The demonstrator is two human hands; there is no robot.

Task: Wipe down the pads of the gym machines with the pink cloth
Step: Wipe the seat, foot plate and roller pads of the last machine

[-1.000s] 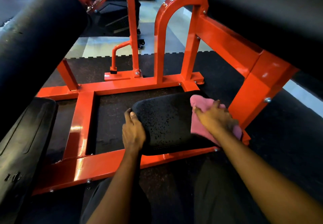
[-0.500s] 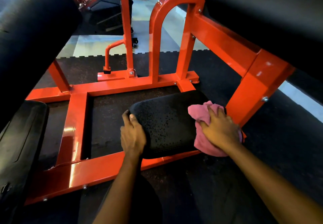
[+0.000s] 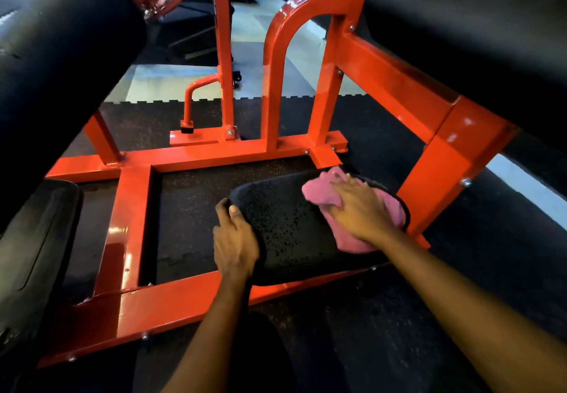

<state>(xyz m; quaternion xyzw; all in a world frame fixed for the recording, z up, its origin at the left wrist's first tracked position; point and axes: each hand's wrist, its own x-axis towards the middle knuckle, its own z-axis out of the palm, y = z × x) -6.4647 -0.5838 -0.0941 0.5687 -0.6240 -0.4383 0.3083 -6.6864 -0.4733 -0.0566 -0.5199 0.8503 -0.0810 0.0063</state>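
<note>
The gym floor (image 3: pixel 399 331) is dark speckled rubber, and a big orange frame (image 3: pixel 214 153) stands on it. A thick black roller (image 3: pixel 61 70) hangs above and to the left of the low pad (image 3: pixel 291 233), and a wide upper pad (image 3: pixel 475 39) above and to its right. The low pad itself sits on the near bar of the frame and is covered with what look like droplets.

The left grip (image 3: pixel 234 239) is closed around the left edge of the low pad, thumb on top. The right grip (image 3: pixel 359 211) lies flat with straight fingers and presses the pink cloth (image 3: pixel 322 196) on the right part of the low pad.

The cloth is bunched, so I think it can fold under the palm and leave wet streaks. The frame post stands just beside the pad's right edge, so a wide stroke may knock the knuckles. The strip under the left grip may stay unwiped.
</note>
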